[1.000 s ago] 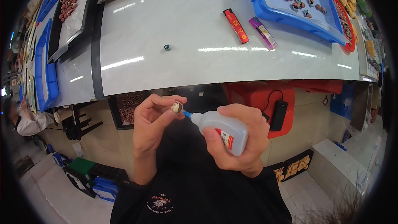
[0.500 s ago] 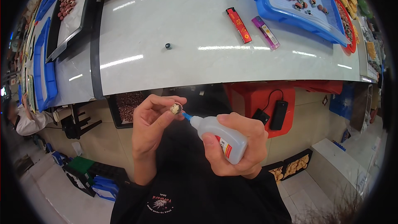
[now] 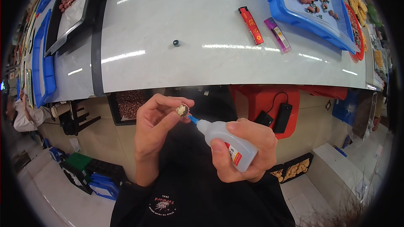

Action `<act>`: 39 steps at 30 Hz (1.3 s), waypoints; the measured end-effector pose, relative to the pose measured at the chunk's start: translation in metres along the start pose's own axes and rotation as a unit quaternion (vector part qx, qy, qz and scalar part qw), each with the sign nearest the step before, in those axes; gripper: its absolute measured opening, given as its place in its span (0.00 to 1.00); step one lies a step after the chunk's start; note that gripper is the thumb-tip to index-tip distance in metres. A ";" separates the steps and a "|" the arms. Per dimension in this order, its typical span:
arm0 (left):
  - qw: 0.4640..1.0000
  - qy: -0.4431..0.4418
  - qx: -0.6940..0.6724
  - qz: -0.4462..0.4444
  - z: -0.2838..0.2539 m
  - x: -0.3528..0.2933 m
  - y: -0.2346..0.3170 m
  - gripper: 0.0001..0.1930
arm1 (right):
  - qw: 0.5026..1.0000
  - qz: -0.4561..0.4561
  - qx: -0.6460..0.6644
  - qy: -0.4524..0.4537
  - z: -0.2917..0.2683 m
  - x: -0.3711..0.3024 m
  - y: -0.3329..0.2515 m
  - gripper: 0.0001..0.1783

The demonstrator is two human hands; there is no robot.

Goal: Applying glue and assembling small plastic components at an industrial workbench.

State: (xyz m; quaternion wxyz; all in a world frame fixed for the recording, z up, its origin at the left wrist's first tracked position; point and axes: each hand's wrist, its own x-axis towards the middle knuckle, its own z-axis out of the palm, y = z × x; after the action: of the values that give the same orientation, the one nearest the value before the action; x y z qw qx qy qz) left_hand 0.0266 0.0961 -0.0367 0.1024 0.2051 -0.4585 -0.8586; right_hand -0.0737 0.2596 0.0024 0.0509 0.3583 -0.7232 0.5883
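Observation:
In front of my body, just beyond the table's near edge, my left hand (image 3: 152, 128) pinches a small round piece (image 3: 182, 109), cream on one side and dark on the other, between thumb and fingers. My right hand (image 3: 252, 147) is wrapped around a translucent white squeeze bottle (image 3: 216, 133) with a red and white label. Its blue nozzle (image 3: 193, 119) points up at the piece, close to the left fingertips; whether the tip touches it I cannot tell. A tiny dark cylindrical part (image 3: 176, 43) rests alone on the white table (image 3: 155, 65).
A red lighter (image 3: 251, 26) and a purple lighter (image 3: 277, 35) lie near a blue tray (image 3: 311, 25) of reddish round pieces. At left stands a black tray (image 3: 78, 27) with more of them. Below the table are a red stool (image 3: 290, 129) and a dark bin (image 3: 115, 111) of brownish pieces.
The view has shifted slightly, so table things appear a little farther right. Both hands, with the piece and bottle, sit slightly right and lower in the picture. Both grips look the same.

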 end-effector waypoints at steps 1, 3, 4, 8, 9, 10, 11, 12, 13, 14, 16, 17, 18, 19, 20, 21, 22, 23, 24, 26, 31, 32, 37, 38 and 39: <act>1.000 0.001 0.001 -0.001 0.000 0.000 0.000 0.09 | 1.000 0.006 0.001 0.003 -0.001 -0.001 -0.001 0.17; 1.000 0.001 -0.005 -0.002 0.000 0.000 0.000 0.09 | 1.000 0.018 0.000 0.008 0.001 -0.001 -0.002 0.17; 1.000 0.000 -0.010 -0.002 -0.001 0.000 -0.001 0.09 | 1.000 0.024 0.000 0.011 0.002 -0.001 -0.003 0.16; 1.000 0.018 0.007 -0.018 -0.001 -0.003 0.003 0.11 | 0.999 0.046 0.002 0.025 -0.004 -0.003 -0.002 0.16; 1.000 0.021 0.005 -0.019 -0.001 -0.003 0.002 0.11 | 0.998 0.052 0.002 0.028 -0.005 -0.002 -0.001 0.16; 1.000 0.023 0.004 -0.020 -0.001 -0.003 0.002 0.11 | 0.998 0.057 0.001 0.033 -0.005 -0.003 -0.002 0.15; 1.000 0.023 0.004 -0.019 -0.001 -0.003 0.002 0.11 | 0.997 0.063 0.001 0.037 -0.004 -0.004 -0.003 0.15; 1.000 0.022 0.004 -0.019 -0.001 -0.003 0.002 0.11 | 0.997 0.069 0.001 0.041 -0.005 -0.004 -0.003 0.15; 1.000 0.021 0.004 -0.019 0.000 -0.002 0.002 0.11 | 0.996 0.075 0.001 0.046 -0.006 -0.005 -0.003 0.15; 1.000 0.021 0.005 -0.020 0.000 -0.002 0.001 0.11 | 0.995 0.081 0.001 0.051 -0.008 -0.006 -0.002 0.15; 0.999 0.021 0.008 -0.024 0.001 0.000 0.000 0.11 | 0.994 0.094 0.003 0.061 -0.010 -0.006 0.001 0.15; 1.000 0.020 0.005 -0.022 0.001 -0.001 0.000 0.11 | 0.993 0.098 0.001 0.063 -0.007 -0.005 -0.001 0.15; 1.000 0.016 -0.011 -0.011 0.001 0.000 0.000 0.10 | 0.993 0.101 -0.001 0.066 -0.007 -0.005 -0.003 0.15; 1.000 0.011 -0.028 0.001 0.001 0.000 0.000 0.08 | 0.992 0.103 -0.002 0.068 0.000 -0.002 -0.003 0.15; 0.999 0.013 -0.029 0.004 0.000 0.000 0.000 0.08 | 0.992 0.107 -0.001 0.069 0.001 0.001 -0.001 0.15; 0.999 0.013 -0.038 0.007 -0.001 0.000 0.001 0.08 | 0.992 0.108 0.001 0.069 0.000 0.005 0.002 0.15; 0.999 0.013 -0.046 0.011 -0.002 0.000 0.002 0.08 | 0.992 0.109 0.003 0.068 -0.001 0.003 0.001 0.15; 0.998 0.014 -0.053 0.020 -0.001 0.002 0.002 0.08 | 0.992 0.105 0.001 0.066 -0.001 0.005 0.005 0.15; 0.999 0.024 -0.030 0.005 -0.001 0.003 0.004 0.09 | 0.993 0.101 0.001 0.063 -0.004 0.007 0.009 0.15; 0.999 0.038 -0.013 0.003 -0.002 0.004 0.005 0.10 | 0.965 0.194 0.108 0.141 -0.006 0.008 0.024 0.15; 0.995 0.047 -0.083 -0.011 -0.013 0.003 0.010 0.07 | 0.937 0.233 0.195 0.174 0.010 0.025 0.062 0.15; 0.996 0.055 -0.074 -0.015 -0.014 0.001 0.011 0.08 | 0.951 0.206 0.175 0.153 0.016 0.030 0.070 0.14; 0.995 0.049 -0.090 0.008 -0.018 -0.002 0.012 0.08 | 0.969 0.179 0.151 0.077 0.046 0.067 0.084 0.20; 0.995 0.046 -0.092 0.008 -0.018 -0.001 0.012 0.08 | 0.983 0.162 0.067 0.057 0.047 0.070 0.096 0.21; 0.994 0.047 -0.094 0.010 -0.019 -0.002 0.012 0.08 | 0.984 0.157 0.070 0.053 0.051 0.076 0.096 0.21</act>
State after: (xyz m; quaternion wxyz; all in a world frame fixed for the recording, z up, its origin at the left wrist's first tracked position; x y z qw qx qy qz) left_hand 0.0364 0.0757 -0.0359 0.1509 0.2300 -0.3722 -0.8864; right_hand -0.1675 0.1841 -0.0540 -0.0286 0.2111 -0.7239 0.6561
